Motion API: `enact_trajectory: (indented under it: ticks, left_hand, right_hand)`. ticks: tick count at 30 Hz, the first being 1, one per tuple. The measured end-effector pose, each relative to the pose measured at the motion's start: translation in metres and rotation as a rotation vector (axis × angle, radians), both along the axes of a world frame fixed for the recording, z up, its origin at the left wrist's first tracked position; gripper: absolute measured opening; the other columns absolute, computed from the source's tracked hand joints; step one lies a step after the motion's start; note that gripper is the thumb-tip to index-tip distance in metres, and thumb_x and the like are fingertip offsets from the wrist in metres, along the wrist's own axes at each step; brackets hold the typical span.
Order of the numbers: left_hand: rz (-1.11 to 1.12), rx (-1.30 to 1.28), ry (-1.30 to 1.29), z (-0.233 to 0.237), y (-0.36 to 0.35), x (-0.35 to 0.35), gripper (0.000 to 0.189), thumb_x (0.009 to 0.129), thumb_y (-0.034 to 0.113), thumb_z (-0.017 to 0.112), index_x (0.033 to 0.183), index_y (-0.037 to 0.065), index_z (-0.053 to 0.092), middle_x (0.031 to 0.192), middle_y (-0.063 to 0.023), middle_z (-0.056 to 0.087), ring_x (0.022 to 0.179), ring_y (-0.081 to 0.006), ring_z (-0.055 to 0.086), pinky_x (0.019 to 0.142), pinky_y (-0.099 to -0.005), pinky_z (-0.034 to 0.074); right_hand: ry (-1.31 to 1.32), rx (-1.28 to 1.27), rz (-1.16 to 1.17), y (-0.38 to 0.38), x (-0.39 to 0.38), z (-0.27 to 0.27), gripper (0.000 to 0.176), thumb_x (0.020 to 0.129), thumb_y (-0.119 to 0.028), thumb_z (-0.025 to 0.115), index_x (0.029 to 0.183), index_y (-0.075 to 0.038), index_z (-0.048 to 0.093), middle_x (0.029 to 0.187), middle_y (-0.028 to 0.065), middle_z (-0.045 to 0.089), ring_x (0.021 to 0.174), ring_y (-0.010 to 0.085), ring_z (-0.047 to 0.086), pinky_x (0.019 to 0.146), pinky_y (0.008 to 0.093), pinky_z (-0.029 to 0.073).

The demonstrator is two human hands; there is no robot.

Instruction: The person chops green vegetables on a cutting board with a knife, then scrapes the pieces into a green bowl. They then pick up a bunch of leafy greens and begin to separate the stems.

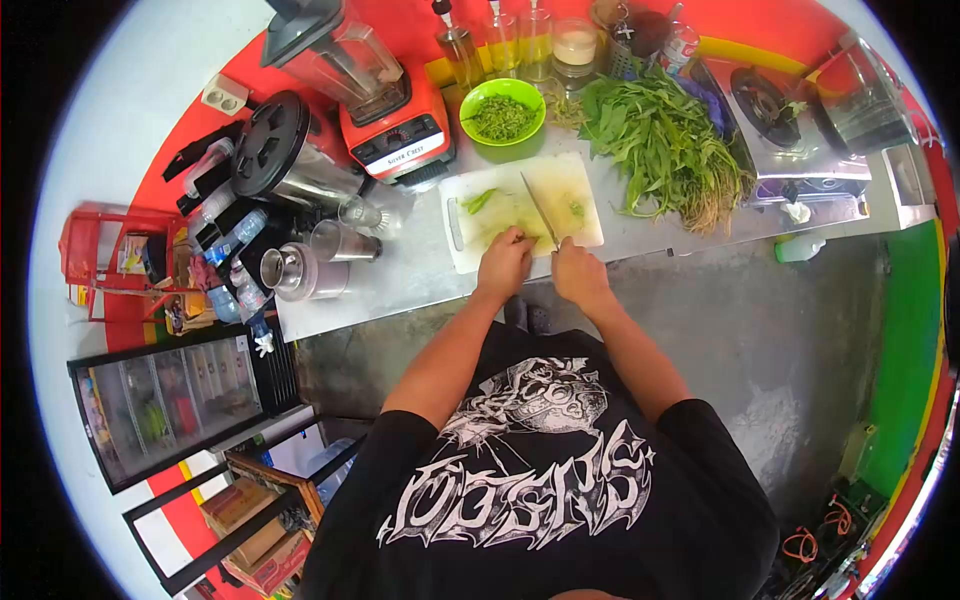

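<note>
A white cutting board (pixel 475 240) lies on the metal counter. My right hand (pixel 580 272) is closed around the handle of a knife (pixel 540 208), whose blade points away across the board. Beside it, my left hand (pixel 506 262) rests at the board's near edge with its fingers drawn together; what they hold, if anything, is too small to make out. A few green pieces (pixel 480 201) lie at the board's upper left, and some small bits (pixel 576 209) lie right of the blade. Beyond the board stands a green bowl (pixel 504 145) of chopped greens (pixel 500 118).
A heap of leafy greens with roots (pixel 660 145) lies right of the board. A red blender (pixel 395 135) stands behind left, with metal cups (pixel 345 241) nearer. Bottles (pixel 460 55) line the wall. A gas stove (pixel 790 120) is at the far right.
</note>
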State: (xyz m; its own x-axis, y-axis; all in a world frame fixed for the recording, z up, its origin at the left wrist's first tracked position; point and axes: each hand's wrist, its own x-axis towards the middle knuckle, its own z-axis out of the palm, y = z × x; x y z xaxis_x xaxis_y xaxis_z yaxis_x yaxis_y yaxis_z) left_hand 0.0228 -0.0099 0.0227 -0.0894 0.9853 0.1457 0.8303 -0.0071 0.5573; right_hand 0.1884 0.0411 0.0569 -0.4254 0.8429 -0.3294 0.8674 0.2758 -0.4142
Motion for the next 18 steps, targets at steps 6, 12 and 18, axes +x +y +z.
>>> enact_trajectory:
  ticks: [6,12,18]
  left_hand:
    - [-0.002,0.032,-0.188,-0.009,-0.002,-0.004,0.026,0.086,0.002,0.063,0.108,0.009,0.076,0.102,-0.0134,0.062,0.099,-0.0337,0.062,0.084,-0.0428,0.052]
    - [-0.086,0.090,-0.225,-0.009,-0.002,-0.012,0.029,0.087,-0.003,0.063,0.113,0.004,0.075,0.096,-0.0146,0.060,0.089,-0.0331,0.061,0.078,-0.0393,0.051]
    - [-0.033,0.037,-0.264,-0.010,-0.004,-0.012,0.030,0.087,-0.004,0.063,0.113,0.005,0.075,0.094,-0.0138,0.059,0.085,-0.0309,0.060,0.076,-0.0384,0.050]
  right_hand:
    - [-0.022,-0.061,-0.006,-0.007,0.001,-0.006,0.035,0.101,-0.029,0.052,0.114,0.002,0.048,0.095,0.0299,0.070,0.087,0.0477,0.070,0.079,0.0559,0.055]
    - [-0.010,-0.015,-0.034,-0.006,-0.007,-0.021,0.035,0.101,-0.030,0.053,0.113,0.002,0.049,0.095,0.0286,0.071,0.089,0.0461,0.070,0.079,0.0556,0.055]
    - [-0.093,0.021,0.025,-0.005,-0.008,0.000,0.037,0.100,-0.031,0.055,0.115,0.002,0.049,0.094,0.0268,0.071,0.089,0.0438,0.071,0.080,0.0553,0.055]
